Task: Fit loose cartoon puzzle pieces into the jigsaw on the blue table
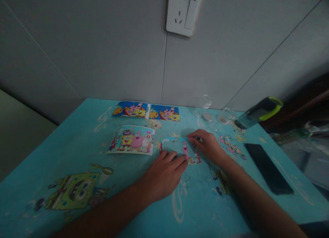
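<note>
A partly assembled jigsaw puzzle [185,148] lies flat on the table, its frame of edge pieces showing around a bare blue gap. My left hand [166,174] rests over its lower left side, fingers lightly bent and lying on it. At the puzzle's upper right edge is my right hand [207,145], thumb and forefinger pinched together. Whatever sits between those fingertips is too small to make out. Left of the puzzle lies a cartoon picture sheet [132,140]. Loose puzzle pieces [231,147] are scattered to the right of my right hand.
Two blue cartoon sheets [132,109] lie along the wall. Clear plastic containers [207,117] and a dark bottle with a green handle [254,112] are at the back right. A black flat object [268,169] lies on the right of the patterned tablecloth [123,203].
</note>
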A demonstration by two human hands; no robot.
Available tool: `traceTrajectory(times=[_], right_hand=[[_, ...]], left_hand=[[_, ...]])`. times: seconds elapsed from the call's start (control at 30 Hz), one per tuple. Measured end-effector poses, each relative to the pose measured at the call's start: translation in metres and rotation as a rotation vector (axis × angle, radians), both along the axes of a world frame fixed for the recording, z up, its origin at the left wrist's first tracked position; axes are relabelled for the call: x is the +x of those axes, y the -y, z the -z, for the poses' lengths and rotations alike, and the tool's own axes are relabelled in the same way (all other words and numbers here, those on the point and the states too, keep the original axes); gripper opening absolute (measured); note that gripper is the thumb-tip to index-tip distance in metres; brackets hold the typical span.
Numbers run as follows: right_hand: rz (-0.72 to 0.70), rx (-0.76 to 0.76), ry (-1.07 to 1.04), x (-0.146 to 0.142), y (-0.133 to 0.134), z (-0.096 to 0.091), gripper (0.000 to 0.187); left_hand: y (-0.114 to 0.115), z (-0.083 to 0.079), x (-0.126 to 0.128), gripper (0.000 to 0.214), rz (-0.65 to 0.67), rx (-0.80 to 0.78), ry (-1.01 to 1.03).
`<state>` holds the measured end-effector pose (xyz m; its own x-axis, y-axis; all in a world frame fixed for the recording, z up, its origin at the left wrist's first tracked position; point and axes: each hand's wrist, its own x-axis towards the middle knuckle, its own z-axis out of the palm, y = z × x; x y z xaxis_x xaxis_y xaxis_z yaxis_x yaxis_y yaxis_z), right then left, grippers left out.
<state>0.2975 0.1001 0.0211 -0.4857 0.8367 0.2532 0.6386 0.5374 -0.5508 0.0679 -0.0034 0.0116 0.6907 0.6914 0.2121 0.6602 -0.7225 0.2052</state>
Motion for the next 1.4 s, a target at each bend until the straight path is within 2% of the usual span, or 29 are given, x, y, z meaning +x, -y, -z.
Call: traceTrajectory(times=[0.13,0.3,0.57,0.77,0.87,1.0,1.1,1.4], right_hand=[[-0.019,0.026,0.034,0.007,0.01,-0.005,0.021],[-0.111,0.085,0.198,0.001,0.02,0.002,0.029],[-0.106,0.119,0.308,-0.003,0.025,0.009,0.034],[-0.1,0.136,0.216,0.004,0.023,0.002,0.034],[-0.061,0.127,0.135,0.013,0.022,-0.005,0.035],[-0.057,0.112,0.13,0.029,0.023,-0.011,0.033],[0.036,0.114,0.121,0.042,0.022,-0.013,0.031],[0.553,0.209,0.184,0.084,0.008,-0.021,0.029]], left_hand=[[0.0,0.0,0.0,0.041,-0.004,0.003,-0.003],[0.001,0.0,0.0,0.046,-0.009,0.003,-0.017],[0.001,0.004,0.001,0.043,-0.012,0.005,-0.014],[0.002,0.004,0.001,0.045,-0.025,-0.008,-0.011],[0.001,0.002,0.0,0.045,-0.016,-0.009,-0.015],[0.001,0.003,-0.001,0.046,-0.001,-0.011,-0.015],[0.002,0.005,-0.002,0.045,0.002,-0.012,-0.006],[0.0,0.01,-0.003,0.052,0.008,0.007,0.02]])
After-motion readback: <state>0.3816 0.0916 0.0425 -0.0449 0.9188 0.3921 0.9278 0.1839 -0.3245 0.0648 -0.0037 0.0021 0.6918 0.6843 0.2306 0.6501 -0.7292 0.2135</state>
